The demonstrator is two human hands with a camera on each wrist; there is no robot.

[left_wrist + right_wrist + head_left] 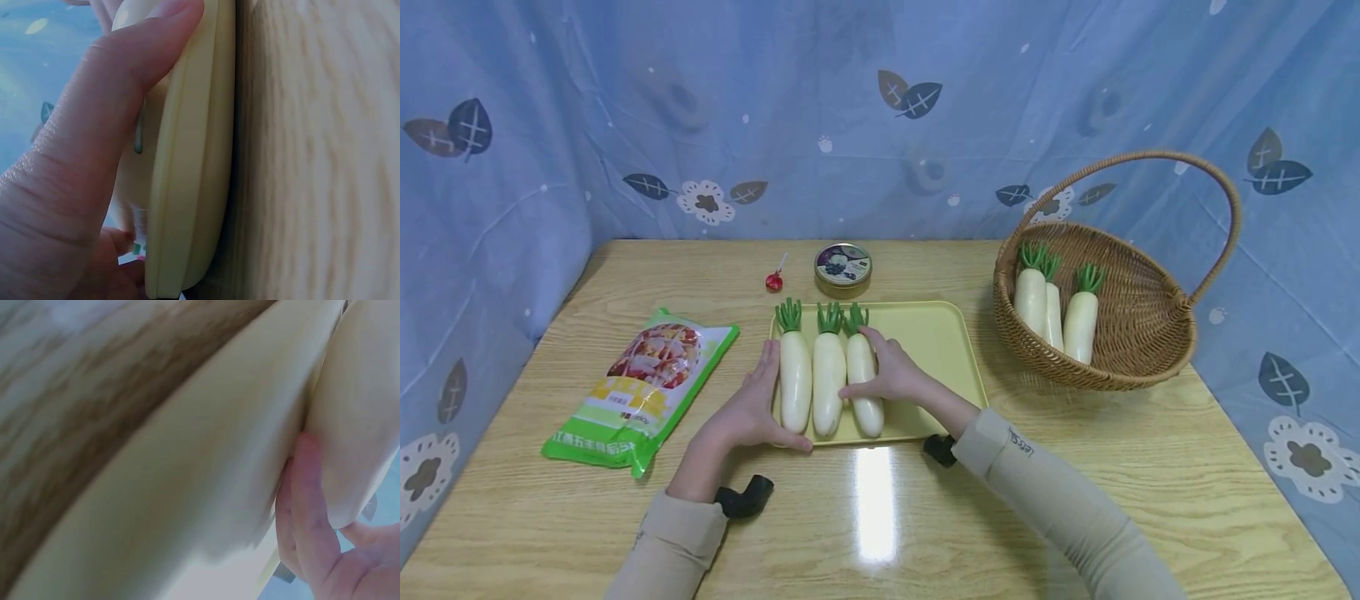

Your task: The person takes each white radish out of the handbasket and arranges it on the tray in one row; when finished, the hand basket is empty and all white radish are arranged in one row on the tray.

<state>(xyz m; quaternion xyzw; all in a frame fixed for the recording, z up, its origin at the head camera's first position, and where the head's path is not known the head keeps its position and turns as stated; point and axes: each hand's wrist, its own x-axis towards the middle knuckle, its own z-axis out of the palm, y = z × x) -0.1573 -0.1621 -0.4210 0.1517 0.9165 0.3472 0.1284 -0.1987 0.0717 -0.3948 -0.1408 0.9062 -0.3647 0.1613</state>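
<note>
Three white radishes with green stem tops lie side by side on a pale yellow tray. My left hand rests at the tray's left front corner, fingers stretched beside the left radish. In the left wrist view, its thumb lies along the tray's rim. My right hand grips the right radish, with the thumb on its left side. Between the hands lies the middle radish. The right wrist view shows fingers against a radish.
A wicker basket with a tall handle stands at the right, holding three more radishes. Behind the tray are a round tin and a red lollipop. On the left lies a green and white food bag.
</note>
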